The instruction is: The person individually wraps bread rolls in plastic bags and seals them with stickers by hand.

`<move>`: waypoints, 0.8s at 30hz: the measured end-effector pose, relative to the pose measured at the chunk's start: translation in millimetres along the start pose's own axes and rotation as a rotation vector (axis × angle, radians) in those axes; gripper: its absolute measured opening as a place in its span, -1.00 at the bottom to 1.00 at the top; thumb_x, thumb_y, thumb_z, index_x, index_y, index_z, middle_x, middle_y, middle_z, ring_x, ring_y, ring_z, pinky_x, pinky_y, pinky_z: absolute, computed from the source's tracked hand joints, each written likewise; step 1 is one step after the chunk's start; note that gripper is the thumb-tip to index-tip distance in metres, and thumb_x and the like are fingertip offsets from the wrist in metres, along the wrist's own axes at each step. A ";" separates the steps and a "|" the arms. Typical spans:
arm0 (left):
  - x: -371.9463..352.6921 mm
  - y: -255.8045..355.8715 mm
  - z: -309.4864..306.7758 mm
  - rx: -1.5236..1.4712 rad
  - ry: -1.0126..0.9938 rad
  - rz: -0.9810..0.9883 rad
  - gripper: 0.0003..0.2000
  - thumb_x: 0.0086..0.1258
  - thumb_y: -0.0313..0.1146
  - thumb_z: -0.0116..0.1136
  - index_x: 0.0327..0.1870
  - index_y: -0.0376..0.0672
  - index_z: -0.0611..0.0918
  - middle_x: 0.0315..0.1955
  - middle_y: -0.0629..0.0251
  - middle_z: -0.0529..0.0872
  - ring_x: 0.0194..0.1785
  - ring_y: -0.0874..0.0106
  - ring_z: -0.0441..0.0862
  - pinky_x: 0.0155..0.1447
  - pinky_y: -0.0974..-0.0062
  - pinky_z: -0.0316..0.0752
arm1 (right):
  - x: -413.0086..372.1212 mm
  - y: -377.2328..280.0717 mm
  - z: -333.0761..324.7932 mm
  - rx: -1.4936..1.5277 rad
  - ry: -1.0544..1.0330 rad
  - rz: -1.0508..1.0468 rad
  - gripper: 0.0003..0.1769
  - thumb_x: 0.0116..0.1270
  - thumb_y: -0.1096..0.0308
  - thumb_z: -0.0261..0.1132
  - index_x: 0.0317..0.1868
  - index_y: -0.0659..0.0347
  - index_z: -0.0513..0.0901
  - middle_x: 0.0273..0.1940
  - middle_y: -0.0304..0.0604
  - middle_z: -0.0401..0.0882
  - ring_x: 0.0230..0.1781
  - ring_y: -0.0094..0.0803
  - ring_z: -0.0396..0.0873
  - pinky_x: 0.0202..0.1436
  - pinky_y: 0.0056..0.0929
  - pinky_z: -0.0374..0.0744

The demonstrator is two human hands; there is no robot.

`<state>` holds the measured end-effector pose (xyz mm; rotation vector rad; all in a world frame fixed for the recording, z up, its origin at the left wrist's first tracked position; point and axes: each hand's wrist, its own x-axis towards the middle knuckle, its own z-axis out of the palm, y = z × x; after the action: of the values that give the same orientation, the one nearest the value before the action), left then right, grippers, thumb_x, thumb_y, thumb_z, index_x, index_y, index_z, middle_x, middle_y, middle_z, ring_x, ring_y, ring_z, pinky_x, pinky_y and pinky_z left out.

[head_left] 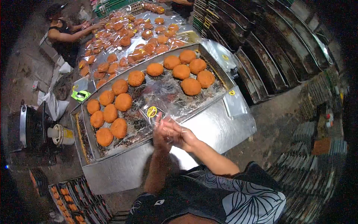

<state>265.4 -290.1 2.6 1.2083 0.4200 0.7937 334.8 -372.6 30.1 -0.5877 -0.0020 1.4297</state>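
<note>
Head view: the left hand (pixel 161 131) and the right hand (pixel 179 135) meet at the near rim of a large shiny metal baking tray (pixel 112 154). Their fingers are closed narrow and pressed against each other, pinching the lower edge of a clear plastic bag with a yellow round print (pixel 151 111). The bag rises from the hands and lies over the near middle of the tray, touching its crumb-strewn floor.

On the tray sit round orange-brown buns (pixel 119 128) in two groups, one at its left end and one at its far right end, with a few in a loose line between them. None touches the bag. The tray rests on a steel tabletop (pixel 212 125), bare on the tray's near right side.

Beyond the tray's far edge lie wrapped buns on clear film (pixel 128 39). A person in a dark sleeveless top (pixel 61 35) reaches into them from the far left. Right of the tray stand stacks of dark empty baking trays (pixel 268 56) (tilted, one against the next).
</note>
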 end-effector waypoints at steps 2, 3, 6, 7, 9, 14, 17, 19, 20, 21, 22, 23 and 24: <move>10.7 -23.7 -21.7 -0.796 0.167 -0.351 -0.60 0.22 -0.38 0.01 0.08 -0.25 0.29 -0.34 0.32 0.48 -0.24 0.45 0.46 -0.06 0.43 0.44 | 22.5 -55.2 -51.3 -0.817 0.090 -0.183 -0.58 0.15 0.07 0.15 -0.18 0.28 0.53 -0.22 -0.11 0.54 -0.22 -0.26 0.50 -0.17 -0.40 0.44; 10.5 -7.1 -14.2 -0.733 0.315 -0.295 -0.60 0.23 -0.39 0.01 0.09 -0.23 0.28 -0.32 0.31 0.47 -0.22 0.44 0.46 -0.05 0.40 0.44 | 28.8 -108.2 -50.2 -1.492 0.146 -0.494 -0.65 0.14 0.08 0.15 -0.30 0.21 0.58 -0.29 -0.12 0.56 -0.28 -0.24 0.52 -0.27 -0.36 0.45; 17.9 22.4 -4.7 -0.511 0.612 -0.241 -0.60 0.25 -0.36 -0.03 0.11 -0.17 0.26 -0.28 0.28 0.48 -0.14 0.38 0.44 0.00 0.26 0.38 | 94.0 -213.5 -137.0 -2.298 1.538 -1.190 -0.63 0.10 0.12 0.10 -0.37 0.30 0.57 -0.38 0.11 0.54 -0.35 -0.07 0.52 -0.25 -0.22 0.47; 16.5 19.1 -6.9 -0.589 0.596 -0.220 -0.60 0.26 -0.34 -0.05 0.13 -0.14 0.25 -0.25 0.26 0.47 -0.11 0.35 0.43 0.02 0.22 0.35 | 97.1 -212.8 -133.9 -2.221 1.329 -0.858 -0.61 0.13 0.11 0.07 -0.36 0.33 0.56 -0.35 0.17 0.52 -0.25 -0.07 0.50 -0.16 -0.18 0.43; 16.5 4.7 -8.7 -0.646 0.565 -0.212 -0.58 0.25 -0.32 -0.11 0.16 -0.09 0.21 -0.15 0.21 0.44 -0.04 0.29 0.40 0.07 0.13 0.29 | 98.1 -189.3 -111.2 -2.042 0.886 -0.396 -0.58 0.16 0.10 0.05 -0.37 0.36 0.55 -0.35 0.24 0.50 -0.20 -0.04 0.49 -0.08 -0.14 0.40; 17.7 12.7 -2.2 -0.638 0.560 -0.246 -0.50 0.18 -0.35 -0.07 0.20 0.02 0.18 0.00 0.17 0.36 0.13 0.21 0.29 0.18 -0.06 0.15 | 120.3 -219.6 -49.9 -1.988 0.548 -0.443 -0.70 0.10 0.20 0.13 -0.42 0.33 0.52 -0.47 0.18 0.51 -0.37 0.03 0.50 -0.24 -0.14 0.44; 7.8 25.4 -9.5 -0.698 0.539 -0.128 -0.48 0.05 -0.34 -0.03 0.13 -0.03 0.27 0.01 0.17 0.36 0.16 0.16 0.26 0.21 -0.13 0.07 | 198.4 -318.0 -102.6 -2.318 0.509 -0.888 -0.62 0.12 0.13 0.13 -0.10 0.15 0.44 -0.01 0.16 0.31 -0.20 0.05 0.45 -0.10 -0.16 0.42; -0.8 31.7 -14.6 -0.777 0.585 -0.093 -0.50 0.04 -0.33 -0.01 0.10 -0.03 0.30 0.03 0.16 0.35 0.16 0.15 0.27 0.21 -0.14 0.06 | 217.3 -312.6 -116.7 -2.395 0.580 -0.631 -0.53 0.13 0.12 0.12 0.04 0.09 0.36 0.20 0.10 0.07 -0.05 0.10 0.35 0.04 -0.14 0.34; -1.3 36.4 -20.0 -0.853 0.592 -0.055 -0.52 0.02 -0.32 0.00 0.07 -0.04 0.32 0.05 0.16 0.35 0.16 0.15 0.27 0.21 -0.15 0.04 | 212.3 -296.2 -97.5 -2.289 0.552 -0.342 -0.48 0.12 0.10 0.13 0.11 0.05 0.31 0.26 0.07 -0.05 0.02 0.12 0.29 0.11 -0.12 0.29; -4.2 39.6 -24.8 -0.860 0.613 -0.017 -0.53 0.00 -0.31 0.02 0.03 -0.09 0.35 0.05 0.16 0.33 0.19 0.13 0.22 0.21 -0.16 0.02 | 213.5 -267.9 -104.0 -2.484 0.479 -0.452 -0.47 0.08 0.10 0.17 0.09 0.02 0.33 0.23 0.13 0.01 0.12 0.10 0.20 0.14 -0.08 0.25; -5.3 43.1 -28.8 -0.862 0.645 -0.009 -0.53 0.00 -0.31 0.02 0.03 -0.09 0.35 0.05 0.16 0.33 0.19 0.13 0.22 0.21 -0.16 0.02 | 224.7 -245.6 -137.1 -2.547 0.426 -0.715 -0.47 0.04 0.15 0.21 0.06 0.02 0.36 0.20 0.17 0.04 0.10 0.11 0.21 0.12 -0.05 0.26; -3.7 47.4 -33.6 -0.864 0.633 0.014 -0.52 0.00 -0.30 0.03 0.03 -0.12 0.34 0.06 0.17 0.32 0.21 0.13 0.20 0.21 -0.16 0.01 | 203.5 -221.4 -128.1 -2.480 0.369 -0.699 -0.48 0.02 0.18 0.22 0.04 0.04 0.38 0.17 0.18 0.09 0.05 0.12 0.26 0.08 -0.06 0.30; -3.8 51.0 -37.2 -0.861 0.628 0.032 -0.51 -0.01 -0.30 0.03 0.03 -0.15 0.33 0.07 0.17 0.31 0.22 0.12 0.17 0.21 -0.17 0.00 | 181.0 -201.1 -118.4 -2.409 0.311 -0.671 -0.50 0.00 0.22 0.23 0.02 0.06 0.39 0.14 0.20 0.14 0.01 0.13 0.30 0.04 -0.08 0.34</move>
<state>221.6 -261.2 38.0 0.1467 0.4879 1.2139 591.5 -255.1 -56.8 -2.3344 -1.6493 -0.0462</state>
